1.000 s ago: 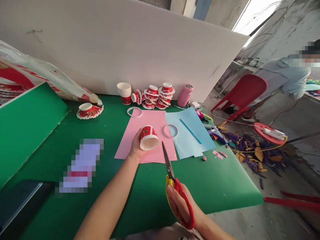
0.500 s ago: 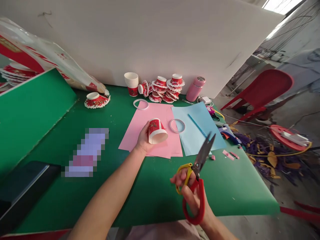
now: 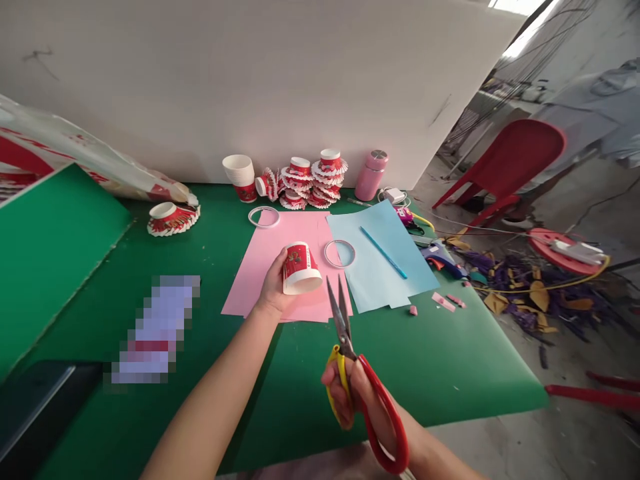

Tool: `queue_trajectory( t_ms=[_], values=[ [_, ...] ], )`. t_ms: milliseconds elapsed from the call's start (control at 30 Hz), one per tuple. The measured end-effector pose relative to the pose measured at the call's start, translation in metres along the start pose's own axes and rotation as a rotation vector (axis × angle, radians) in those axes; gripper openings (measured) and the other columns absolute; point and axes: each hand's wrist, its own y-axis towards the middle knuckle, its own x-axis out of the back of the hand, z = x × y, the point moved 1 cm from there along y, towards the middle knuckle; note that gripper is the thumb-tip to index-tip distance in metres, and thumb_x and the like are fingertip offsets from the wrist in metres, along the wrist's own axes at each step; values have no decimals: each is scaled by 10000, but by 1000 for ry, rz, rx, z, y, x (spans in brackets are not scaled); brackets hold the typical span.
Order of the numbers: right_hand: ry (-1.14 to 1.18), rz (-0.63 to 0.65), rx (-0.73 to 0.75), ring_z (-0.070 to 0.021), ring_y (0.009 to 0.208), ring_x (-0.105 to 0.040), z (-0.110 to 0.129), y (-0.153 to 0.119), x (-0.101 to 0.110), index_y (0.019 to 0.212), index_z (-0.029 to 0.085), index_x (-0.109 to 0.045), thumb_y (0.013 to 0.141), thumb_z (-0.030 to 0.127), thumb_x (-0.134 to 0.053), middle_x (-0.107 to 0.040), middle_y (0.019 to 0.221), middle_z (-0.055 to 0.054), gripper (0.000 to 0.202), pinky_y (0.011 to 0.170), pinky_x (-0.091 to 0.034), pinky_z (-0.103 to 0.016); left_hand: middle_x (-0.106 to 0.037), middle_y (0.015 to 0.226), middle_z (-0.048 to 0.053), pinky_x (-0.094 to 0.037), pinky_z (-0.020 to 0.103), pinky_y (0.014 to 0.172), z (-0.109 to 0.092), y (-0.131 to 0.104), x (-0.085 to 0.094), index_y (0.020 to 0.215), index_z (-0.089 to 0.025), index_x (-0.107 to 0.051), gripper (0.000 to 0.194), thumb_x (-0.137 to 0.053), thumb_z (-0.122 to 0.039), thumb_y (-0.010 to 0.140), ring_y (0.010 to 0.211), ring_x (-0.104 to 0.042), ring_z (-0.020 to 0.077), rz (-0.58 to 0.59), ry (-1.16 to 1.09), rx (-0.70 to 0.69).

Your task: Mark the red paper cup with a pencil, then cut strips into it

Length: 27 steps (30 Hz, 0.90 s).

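Observation:
My left hand (image 3: 274,288) is closed round a red paper cup (image 3: 297,261) with a white rim, tilted so that its mouth faces down and right. Below the cup lie pink paper sheets (image 3: 250,277). In my right hand (image 3: 345,387) is a pair of scissors (image 3: 342,327) with one yellow and one red handle. Their blades stand slightly apart and point up, to the right of the cup's rim without touching it. A roll of tape (image 3: 340,265) lies behind the blades, partly on the pink and partly on the blue paper (image 3: 395,260).
Fringed cut cups (image 3: 327,175) are piled at the back beside a stack of whole cups (image 3: 239,170). One more fringed cup (image 3: 173,217) lies left. A pink flask (image 3: 371,175), a glue gun (image 3: 443,257) and a blue pencil (image 3: 384,252) are on the right. A blurred rectangle (image 3: 155,333) lies left.
My right hand has swung the scissors left and closer to the cup, and their blades have turned upright. My left hand still holds the cup. The whole view has shifted slightly.

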Motion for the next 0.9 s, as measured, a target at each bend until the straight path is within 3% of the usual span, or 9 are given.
queue_trajectory(
  t_ms=[267,667,900],
  values=[
    [37,17,-221,-66,494,-314,-12,-4,-1,893,162,-520,761,811,-414,-367,617,61,670,471,-286,-215,-725,783,77,-563,434,675,-3,0,2,911,-146,-631,233,-618,-347,794,734,-706,273,34,71,19],
    [39,8,-317,-52,432,-311,-1,18,-10,829,169,-513,605,902,-443,-368,563,82,770,422,-288,-211,-710,750,94,-544,408,632,-1,-1,12,926,-131,-612,297,-632,-379,765,658,-686,266,168,211,11],
    [63,-9,-285,-51,422,-310,1,26,-18,836,162,-521,628,883,-458,-373,563,83,754,422,-271,-227,-700,726,77,-532,394,610,0,-2,12,940,-154,-592,283,-634,-366,759,638,-683,266,218,205,32]
  ],
)
